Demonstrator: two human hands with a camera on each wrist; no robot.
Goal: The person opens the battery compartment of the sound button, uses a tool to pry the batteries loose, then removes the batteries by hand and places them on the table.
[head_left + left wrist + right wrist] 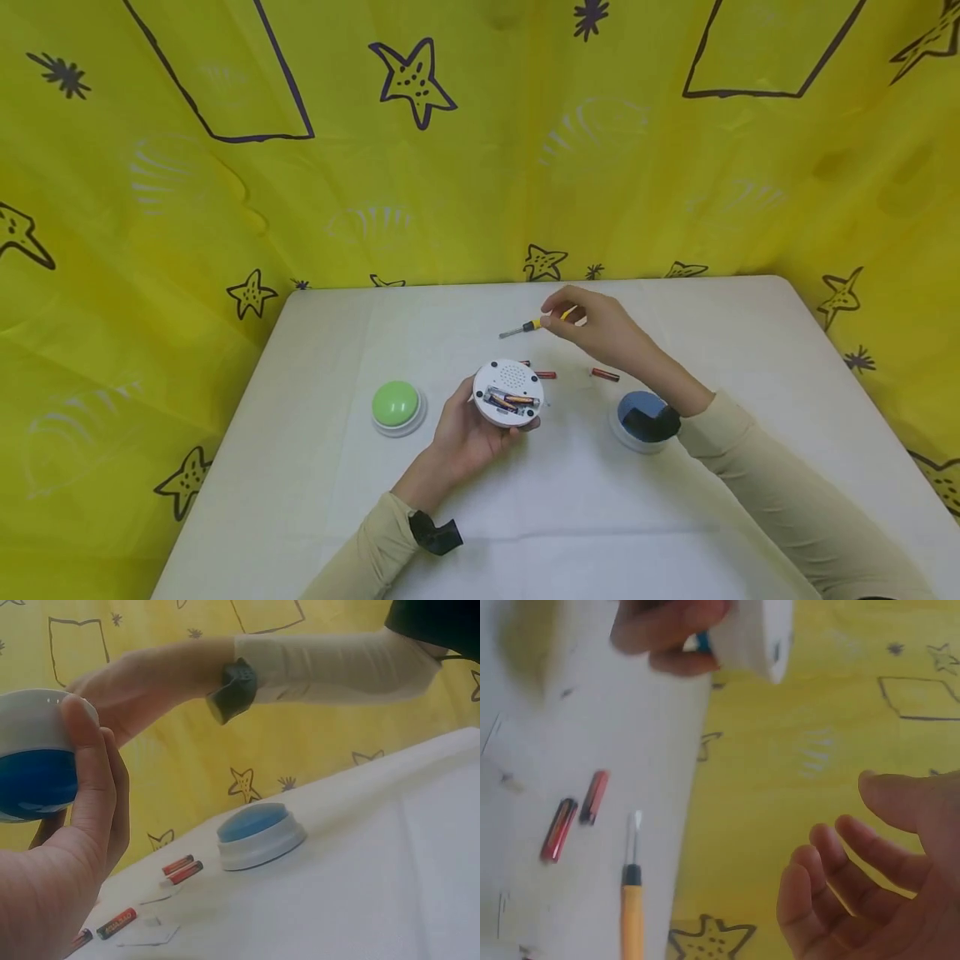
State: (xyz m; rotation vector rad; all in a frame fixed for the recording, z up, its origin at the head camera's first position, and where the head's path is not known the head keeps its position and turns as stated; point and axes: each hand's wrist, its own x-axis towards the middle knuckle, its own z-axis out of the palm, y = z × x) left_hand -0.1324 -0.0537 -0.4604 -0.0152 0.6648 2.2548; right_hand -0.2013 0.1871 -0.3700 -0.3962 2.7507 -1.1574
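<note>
My left hand (pixel 468 446) grips a round white push button (pixel 513 373), its underside turned up in the head view. Several batteries (pixel 512 400) sit in its uncovered compartment. From the left wrist view, the button's blue dome (pixel 37 784) faces downward. My right hand (pixel 600 329) hovers beyond the button, above a screwdriver (pixel 531 326) with a yellow and black handle. The right wrist view shows this hand (pixel 870 877) with loosely bent fingers and nothing in them; the screwdriver lies on the table, apart from it.
Red and black batteries (pixel 604 375) lie loose on the white table (pixel 570 517), with small white flat pieces (pixel 150 932) near them. A green-domed button (pixel 395 405) stands at left and a blue-domed one (pixel 259 834) at right, under my right wrist. A yellow patterned curtain (pixel 480 192) surrounds the table.
</note>
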